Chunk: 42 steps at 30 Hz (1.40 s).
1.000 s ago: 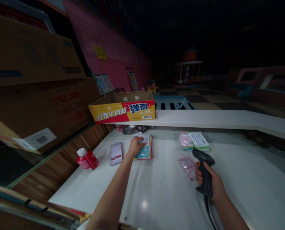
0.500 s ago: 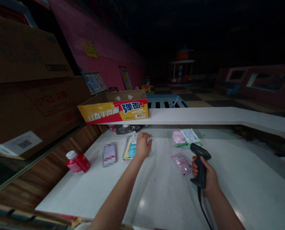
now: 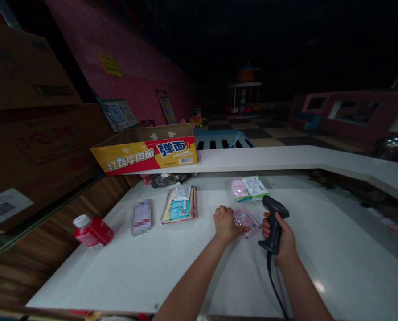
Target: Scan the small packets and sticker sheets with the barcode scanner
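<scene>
My right hand (image 3: 284,236) grips a dark barcode scanner (image 3: 272,225) by its handle, head up, with its cable running down toward me. Beside it, a pink packet (image 3: 245,220) in clear wrap lies flat on the white counter (image 3: 125,272). My left hand (image 3: 226,224) is at the packet's left side, thumb stretched over its near edge and fingers bent but apart from the thumb. Behind these lies a pile of pink, white and green packets (image 3: 249,188). Further left is a stack of flat packets (image 3: 179,205), blue and white on top.
A red bottle with a white cap (image 3: 93,232) lies at the left, near a blurred-out flat object (image 3: 141,217). The raised ledge (image 3: 259,157) carries an open yellow and red carton (image 3: 145,151). Brown cardboard boxes (image 3: 45,138) are stacked on the left. A black bag (image 3: 170,179) sits under the ledge.
My left hand has moved right, off the flat packet stack and onto the pink packet. The scanner stays in my right hand. The view has shifted slightly to the right.
</scene>
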Each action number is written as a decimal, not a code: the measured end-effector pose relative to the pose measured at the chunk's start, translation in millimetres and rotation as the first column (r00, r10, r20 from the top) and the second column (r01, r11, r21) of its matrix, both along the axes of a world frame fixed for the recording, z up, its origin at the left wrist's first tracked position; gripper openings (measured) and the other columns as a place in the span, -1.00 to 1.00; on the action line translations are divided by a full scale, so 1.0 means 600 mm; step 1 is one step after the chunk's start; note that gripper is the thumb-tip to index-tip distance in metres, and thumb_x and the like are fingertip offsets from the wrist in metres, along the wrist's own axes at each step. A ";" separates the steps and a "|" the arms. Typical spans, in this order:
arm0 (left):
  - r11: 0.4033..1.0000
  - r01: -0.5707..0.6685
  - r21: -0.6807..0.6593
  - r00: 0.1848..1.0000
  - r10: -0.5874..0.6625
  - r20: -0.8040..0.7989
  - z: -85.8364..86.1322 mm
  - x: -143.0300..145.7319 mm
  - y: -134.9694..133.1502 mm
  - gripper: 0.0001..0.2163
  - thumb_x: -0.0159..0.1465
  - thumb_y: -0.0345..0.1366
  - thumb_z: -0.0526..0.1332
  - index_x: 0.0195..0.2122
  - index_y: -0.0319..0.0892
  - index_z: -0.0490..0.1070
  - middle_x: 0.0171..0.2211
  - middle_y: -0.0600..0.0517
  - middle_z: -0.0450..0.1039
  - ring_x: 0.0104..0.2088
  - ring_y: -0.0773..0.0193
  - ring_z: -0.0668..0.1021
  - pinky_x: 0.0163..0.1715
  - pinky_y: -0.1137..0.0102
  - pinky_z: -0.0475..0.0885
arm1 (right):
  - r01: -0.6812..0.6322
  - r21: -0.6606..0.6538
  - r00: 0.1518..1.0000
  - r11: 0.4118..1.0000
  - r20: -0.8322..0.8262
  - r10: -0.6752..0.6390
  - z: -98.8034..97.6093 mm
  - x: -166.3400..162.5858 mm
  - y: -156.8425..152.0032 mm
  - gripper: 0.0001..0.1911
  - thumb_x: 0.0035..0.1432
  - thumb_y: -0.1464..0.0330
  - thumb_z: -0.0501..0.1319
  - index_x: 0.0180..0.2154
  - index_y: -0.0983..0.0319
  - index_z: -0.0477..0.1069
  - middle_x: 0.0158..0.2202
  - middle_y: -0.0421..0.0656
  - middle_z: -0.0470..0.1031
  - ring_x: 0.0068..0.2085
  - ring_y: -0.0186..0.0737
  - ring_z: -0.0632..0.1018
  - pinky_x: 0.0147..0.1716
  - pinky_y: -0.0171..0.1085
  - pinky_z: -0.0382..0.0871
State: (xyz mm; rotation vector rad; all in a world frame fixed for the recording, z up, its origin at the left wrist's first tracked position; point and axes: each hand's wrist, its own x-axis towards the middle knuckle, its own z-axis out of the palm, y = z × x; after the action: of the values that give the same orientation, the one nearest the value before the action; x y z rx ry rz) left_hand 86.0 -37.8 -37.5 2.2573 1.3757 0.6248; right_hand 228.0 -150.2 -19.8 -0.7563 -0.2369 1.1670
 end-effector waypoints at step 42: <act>0.975 -0.106 -0.193 0.445 0.220 0.868 -0.068 -0.075 0.111 -0.74 0.13 -0.16 0.30 -0.35 -0.13 0.23 -0.45 0.13 0.25 -0.44 0.38 0.36 -0.39 0.48 0.27 | -0.216 -0.304 0.845 0.928 0.417 0.334 -0.010 -0.060 -0.012 -0.57 -0.09 0.08 0.43 -0.31 0.19 0.36 -0.66 -0.31 0.39 -0.73 -0.37 0.37 -0.79 -0.43 0.18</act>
State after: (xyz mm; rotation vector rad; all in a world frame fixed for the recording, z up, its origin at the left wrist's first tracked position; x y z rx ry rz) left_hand 41.2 28.8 -78.6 1.2647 0.9883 1.4888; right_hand 192.0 -157.3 -25.7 -1.2558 -0.6280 1.2898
